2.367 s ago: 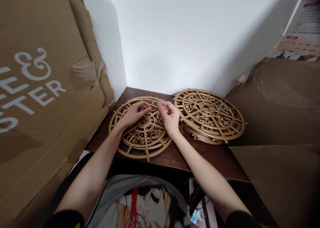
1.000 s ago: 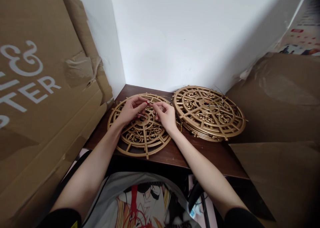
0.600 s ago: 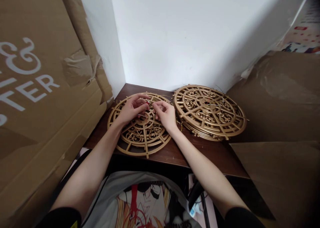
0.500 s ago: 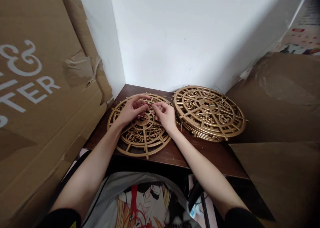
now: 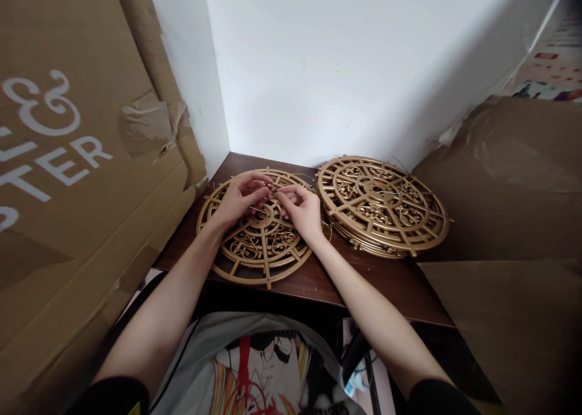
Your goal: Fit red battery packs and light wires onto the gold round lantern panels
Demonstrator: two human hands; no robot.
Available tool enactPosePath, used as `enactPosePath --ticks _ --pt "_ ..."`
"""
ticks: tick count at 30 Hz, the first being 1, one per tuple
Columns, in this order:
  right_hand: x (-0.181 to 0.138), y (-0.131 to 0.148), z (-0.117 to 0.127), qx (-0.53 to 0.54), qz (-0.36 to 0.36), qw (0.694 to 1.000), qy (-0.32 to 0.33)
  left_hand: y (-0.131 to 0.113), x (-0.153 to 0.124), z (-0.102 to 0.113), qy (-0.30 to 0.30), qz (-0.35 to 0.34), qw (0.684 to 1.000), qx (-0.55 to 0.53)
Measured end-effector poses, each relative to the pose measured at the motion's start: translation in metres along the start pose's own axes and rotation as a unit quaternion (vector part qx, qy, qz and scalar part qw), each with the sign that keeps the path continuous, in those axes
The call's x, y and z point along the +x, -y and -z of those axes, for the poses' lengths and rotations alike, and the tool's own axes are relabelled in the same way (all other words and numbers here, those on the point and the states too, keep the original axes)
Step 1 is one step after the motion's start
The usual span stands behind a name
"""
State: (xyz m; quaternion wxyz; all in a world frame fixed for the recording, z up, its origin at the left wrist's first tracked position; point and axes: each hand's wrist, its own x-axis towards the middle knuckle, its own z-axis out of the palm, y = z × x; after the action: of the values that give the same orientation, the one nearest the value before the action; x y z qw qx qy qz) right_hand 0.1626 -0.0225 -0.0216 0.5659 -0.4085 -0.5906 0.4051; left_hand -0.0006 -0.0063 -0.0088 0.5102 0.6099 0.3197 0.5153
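Observation:
A round gold openwork disc (image 5: pixel 261 254) lies flat on the dark brown table (image 5: pixel 318 278). Both hands rest over its centre. My left hand (image 5: pixel 239 200) has its fingers pinched together on a thin wire with a small red part. My right hand (image 5: pixel 304 209) is curled, its fingertips pinching the same thin wire close to the left hand's fingertips. What the wire joins to under the fingers is hidden. A stack of similar gold discs (image 5: pixel 382 206) sits to the right, with thin wires lying on top.
A large cardboard box (image 5: pixel 68 160) with white lettering leans at the left. More brown cardboard (image 5: pixel 504 179) crowds the right side and front right. A white wall (image 5: pixel 327 69) closes the back. My printed shirt shows below the table edge.
Both hands have shifted slightly toward the far side of the disc and their fingertips have come closer together. The discs have not moved.

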Motion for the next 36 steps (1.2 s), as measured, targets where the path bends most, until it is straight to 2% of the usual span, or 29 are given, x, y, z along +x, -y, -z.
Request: enactPosePath --ticks 5,13,15,20,23,27,33,36 --pt "-0.003 0.000 0.001 -0.067 0.035 0.997 -0.015 0.000 0.000 0.000 -0.021 -0.001 1.000 -0.018" --pt "-0.007 0.012 0.003 -0.119 0.164 0.975 -0.088 0.006 0.001 0.005 -0.056 -0.010 0.998 -0.040" --pt "-0.008 0.014 0.003 -0.132 0.173 0.973 -0.075 0.008 0.002 0.006 -0.071 -0.014 0.996 -0.045" --pt "-0.012 0.013 -0.002 -0.160 0.172 0.971 0.029 0.009 0.006 0.008 -0.109 -0.016 0.989 -0.097" --pt "-0.013 0.011 -0.004 -0.179 0.176 0.966 0.065 0.007 0.007 0.008 -0.120 -0.006 0.986 -0.112" --pt "-0.013 0.012 -0.004 -0.186 0.178 0.965 0.051 0.006 0.005 0.008 -0.103 -0.004 0.989 -0.111" --pt "-0.008 0.016 0.001 -0.127 0.180 0.972 -0.088 0.001 -0.001 0.005 -0.012 0.003 0.999 -0.032" --pt "-0.006 0.012 0.000 -0.084 0.142 0.982 -0.093 -0.001 -0.003 0.004 0.009 0.001 1.000 0.000"
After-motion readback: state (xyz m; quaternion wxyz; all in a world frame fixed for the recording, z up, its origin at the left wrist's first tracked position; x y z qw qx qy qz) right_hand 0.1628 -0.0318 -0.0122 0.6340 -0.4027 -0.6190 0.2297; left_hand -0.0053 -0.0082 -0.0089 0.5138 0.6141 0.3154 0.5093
